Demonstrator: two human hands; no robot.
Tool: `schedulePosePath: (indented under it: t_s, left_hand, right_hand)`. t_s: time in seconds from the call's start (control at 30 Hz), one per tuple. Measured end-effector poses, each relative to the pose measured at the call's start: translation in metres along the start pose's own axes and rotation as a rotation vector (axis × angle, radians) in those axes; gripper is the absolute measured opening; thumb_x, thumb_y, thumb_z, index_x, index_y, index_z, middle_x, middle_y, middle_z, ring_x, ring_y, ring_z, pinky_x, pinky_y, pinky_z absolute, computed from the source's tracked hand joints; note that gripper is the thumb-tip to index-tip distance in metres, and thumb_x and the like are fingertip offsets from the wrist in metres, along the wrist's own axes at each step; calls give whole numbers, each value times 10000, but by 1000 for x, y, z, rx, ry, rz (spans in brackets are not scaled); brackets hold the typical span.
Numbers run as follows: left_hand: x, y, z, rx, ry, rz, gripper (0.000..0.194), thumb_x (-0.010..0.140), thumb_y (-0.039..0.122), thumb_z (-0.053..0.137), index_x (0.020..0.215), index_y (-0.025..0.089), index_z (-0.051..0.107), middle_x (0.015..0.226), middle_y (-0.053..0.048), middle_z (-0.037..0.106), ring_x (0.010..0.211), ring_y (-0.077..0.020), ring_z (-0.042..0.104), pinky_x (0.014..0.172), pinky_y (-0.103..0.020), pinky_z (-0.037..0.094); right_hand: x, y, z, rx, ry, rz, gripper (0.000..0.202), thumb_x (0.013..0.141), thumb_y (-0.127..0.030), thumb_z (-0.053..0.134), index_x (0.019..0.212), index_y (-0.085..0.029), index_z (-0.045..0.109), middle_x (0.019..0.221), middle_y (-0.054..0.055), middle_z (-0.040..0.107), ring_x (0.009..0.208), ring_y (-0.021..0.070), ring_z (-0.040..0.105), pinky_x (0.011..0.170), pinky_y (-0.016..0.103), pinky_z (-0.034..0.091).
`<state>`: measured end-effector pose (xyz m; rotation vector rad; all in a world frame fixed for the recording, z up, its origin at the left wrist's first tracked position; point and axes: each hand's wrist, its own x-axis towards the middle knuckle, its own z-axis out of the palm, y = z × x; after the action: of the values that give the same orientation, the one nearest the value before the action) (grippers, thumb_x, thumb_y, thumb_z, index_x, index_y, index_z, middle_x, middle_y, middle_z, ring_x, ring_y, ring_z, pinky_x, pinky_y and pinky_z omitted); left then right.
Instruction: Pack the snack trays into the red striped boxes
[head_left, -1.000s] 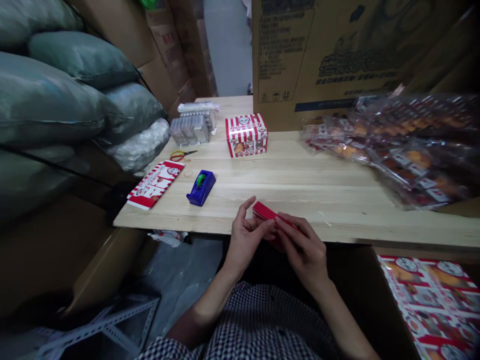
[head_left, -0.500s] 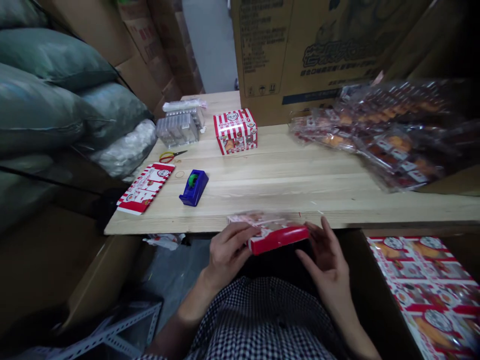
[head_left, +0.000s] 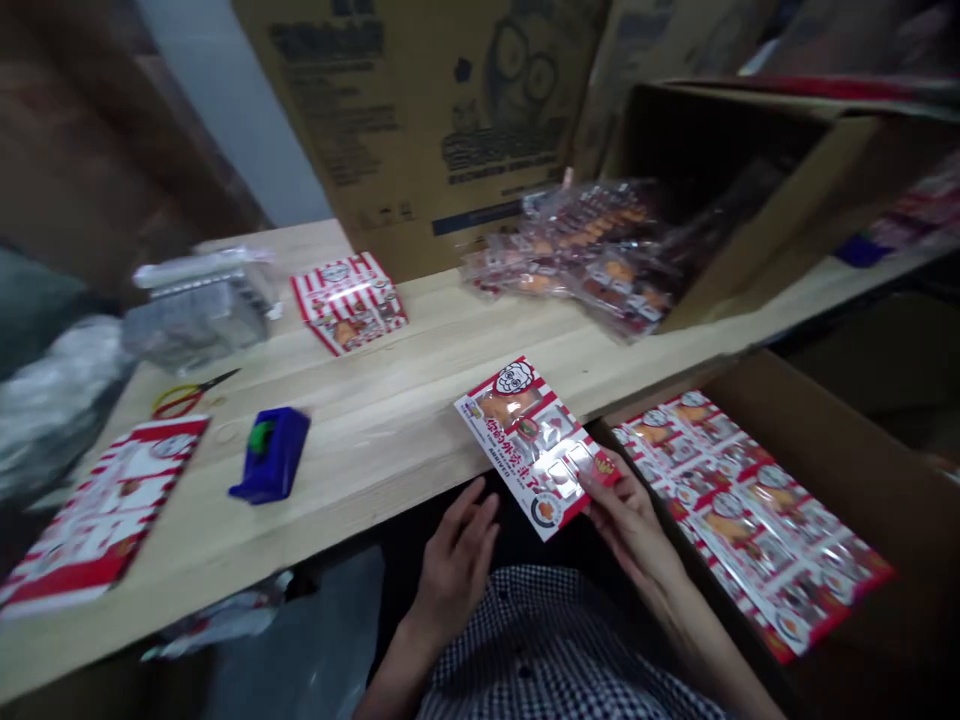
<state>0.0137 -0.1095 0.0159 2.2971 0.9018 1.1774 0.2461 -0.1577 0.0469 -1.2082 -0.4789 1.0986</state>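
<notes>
My right hand [head_left: 630, 520] grips the lower right edge of a red-and-white printed box [head_left: 529, 440] with a clear window front, held face up and tilted at the table's front edge. Beside the box's lower left side is my left hand [head_left: 459, 555], fingers stretched out and holding nothing. To the right, an open cardboard carton [head_left: 817, 440] contains several similar red-and-white boxes [head_left: 742, 510] packed in rows.
A blue tape dispenser [head_left: 277, 455], scissors [head_left: 187, 395], a flat printed card [head_left: 112, 510] and a striped box [head_left: 349, 300] lie on the wooden table [head_left: 390, 400]. Clear plastic trays [head_left: 195, 315] stand behind. Bagged toy-food packs [head_left: 592, 250] spill from a tipped carton [head_left: 750, 220].
My view has swung to the right. The box has turned from edge-on to face up and shifted toward the carton; my left hand has let go and my right hand has taken hold.
</notes>
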Motion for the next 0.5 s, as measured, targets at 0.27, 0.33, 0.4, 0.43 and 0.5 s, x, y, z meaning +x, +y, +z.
schedulePosePath:
  t_s: [0.27, 0.33, 0.4, 0.43, 0.5]
  left_hand:
    - [21, -26, -3, 161, 97, -233, 455, 920, 208, 612, 1370, 239, 545, 1199, -87, 671, 898, -194, 682, 906, -388, 545]
    - [27, -28, -3, 188, 94, -294, 438, 923, 267, 612, 1356, 238, 560, 1148, -77, 687, 832, -188, 683, 830, -361, 556]
    - [32, -29, -2, 216, 94, -336, 447, 925, 314, 603, 1365, 249, 560, 1098, -67, 703, 804, -196, 688, 733, -333, 552]
    - [35, -29, -2, 231, 94, -351, 448, 928, 329, 596, 1369, 257, 560, 1077, -61, 712, 806, -203, 692, 692, -321, 542]
    - [38, -29, 0, 262, 84, -368, 420, 940, 343, 572, 1353, 271, 577, 1049, -52, 728, 822, -215, 701, 642, -302, 515]
  right_hand:
    - [-5, -53, -95, 17, 424, -118, 578, 629, -290, 924, 1125, -259, 630, 611, -95, 638, 562, 118, 664, 581, 209, 585]
    - [-10, -64, -122, -13, 505, -180, 614, 605, -279, 936, 1135, -248, 626, 613, -88, 646, 540, 117, 652, 552, 203, 572]
    - [-15, -73, -146, -34, 587, -234, 624, 577, -287, 946, 1115, -241, 633, 673, -61, 691, 546, 125, 658, 525, 207, 563]
    - [-18, -76, -157, -37, 626, -255, 619, 562, -293, 951, 1094, -238, 639, 713, -44, 714, 553, 130, 663, 516, 211, 561]
    - [-22, -80, -176, -27, 686, -280, 604, 531, -296, 961, 1044, -232, 650, 773, -15, 743, 576, 144, 678, 517, 229, 566]
